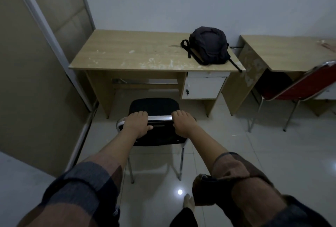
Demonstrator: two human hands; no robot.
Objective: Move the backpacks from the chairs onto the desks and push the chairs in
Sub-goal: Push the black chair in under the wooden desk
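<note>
The black chair (pixel 154 107) is being held by its chrome top rail, left hand (pixel 136 123) and right hand (pixel 183 124) each in a closed grip around it; its seat is sitting just short of the desk (pixel 127 52), not tucked under yet; the dark backpack (pixel 209 46) is lying on the desk's right end, above the white drawers (pixel 201 87); a red chair (pixel 300 87) is parked by the neighbouring desk (pixel 283 52).

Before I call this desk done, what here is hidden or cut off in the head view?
- Red chair: cut off by the right edge; most of its seat unseen.
- Second desk: right part cut off by the same edge.
- Black chair seat: near part hidden by its backrest, left hand and right hand.
</note>
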